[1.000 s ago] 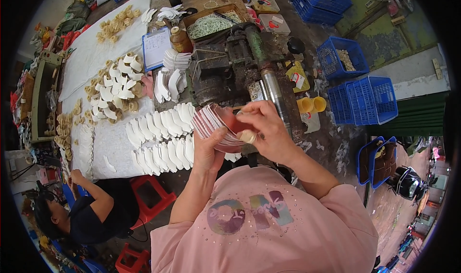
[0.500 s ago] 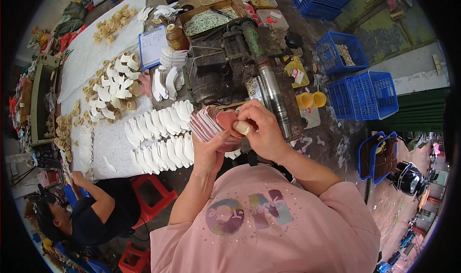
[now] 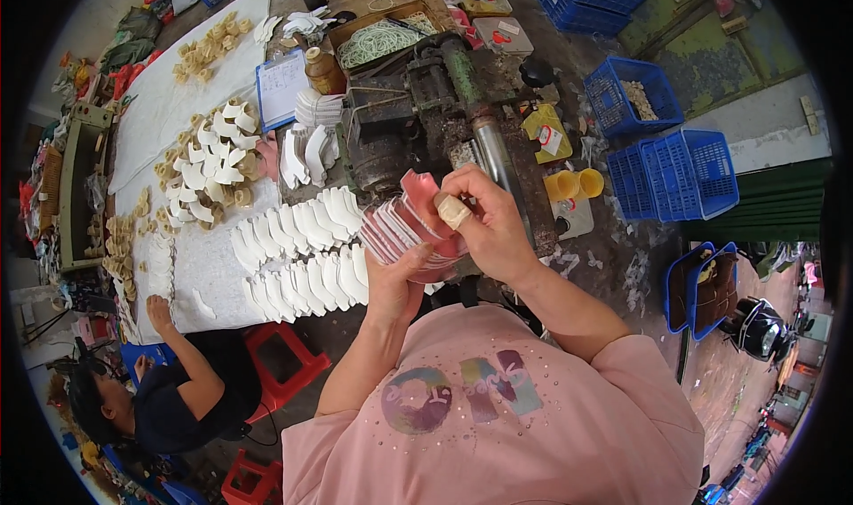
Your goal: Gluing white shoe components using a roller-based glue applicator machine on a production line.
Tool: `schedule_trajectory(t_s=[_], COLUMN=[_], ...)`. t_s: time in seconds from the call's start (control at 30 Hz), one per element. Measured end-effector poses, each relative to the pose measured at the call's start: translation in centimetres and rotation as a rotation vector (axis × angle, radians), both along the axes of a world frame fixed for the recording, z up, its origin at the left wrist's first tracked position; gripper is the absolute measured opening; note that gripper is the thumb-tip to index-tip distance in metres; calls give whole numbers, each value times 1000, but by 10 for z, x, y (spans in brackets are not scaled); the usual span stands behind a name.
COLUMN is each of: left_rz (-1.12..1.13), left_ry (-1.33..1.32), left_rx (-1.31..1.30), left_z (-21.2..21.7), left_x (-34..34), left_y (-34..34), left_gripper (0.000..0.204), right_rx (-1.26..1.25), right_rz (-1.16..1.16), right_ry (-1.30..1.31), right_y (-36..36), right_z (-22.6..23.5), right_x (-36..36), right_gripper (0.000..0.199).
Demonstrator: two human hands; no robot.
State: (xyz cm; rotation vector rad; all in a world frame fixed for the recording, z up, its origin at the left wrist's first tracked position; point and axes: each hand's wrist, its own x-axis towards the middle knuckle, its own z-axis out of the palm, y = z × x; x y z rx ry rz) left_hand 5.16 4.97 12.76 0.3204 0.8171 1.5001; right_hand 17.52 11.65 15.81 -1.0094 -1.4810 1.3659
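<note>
My left hand (image 3: 391, 283) is closed around a fanned stack of pink and white curved pieces (image 3: 386, 230), its thumb pressed along the near side. One pink curved piece (image 3: 419, 190) sticks up above the rest of the stack. At its right edge my right hand (image 3: 493, 230) is closed, fingertips pinching that piece. A beige cover or wrap (image 3: 453, 210) shows at the right thumb; I cannot tell which it is. Just left of the stack, white curved pieces (image 3: 289, 225) lie in two overlapping rows on the cloth-covered table (image 3: 209, 283).
Beyond my hands stands a greasy machine with a metal cylinder (image 3: 493, 150). A heap of white and tan pieces (image 3: 209, 163), a clipboard (image 3: 283, 87) and a brown bottle (image 3: 324, 71) lie left of it. Yellow cups (image 3: 562, 185) stand right. A co-worker (image 3: 178, 381) sits at left.
The pink piece has risen out of the stack and now stands above it. My right hand has shifted slightly with it. The co-worker's hand has moved along the table edge.
</note>
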Motion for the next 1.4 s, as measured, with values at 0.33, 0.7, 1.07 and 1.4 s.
schedule_trajectory(t_s=[0.33, 0.7, 1.07, 1.4], left_rz=[56, -18, -607, -327], left_ry=[40, 382, 1206, 946], left_rx=[64, -205, 286, 59], left_z=[0, -6, -4, -23], left_x=[2, -21, 2, -22], left_y=[2, 7, 32, 11], left_gripper=[61, 41, 66, 56], right_rx=[799, 480, 193, 181], right_rz=[-119, -70, 272, -121], right_ry=[-477, -595, -975, -647], right_y=[-9, 26, 57, 55], right_z=[1, 9, -26, -50], right_x=[-6, 62, 121, 120], right_gripper=[10, 22, 11, 20])
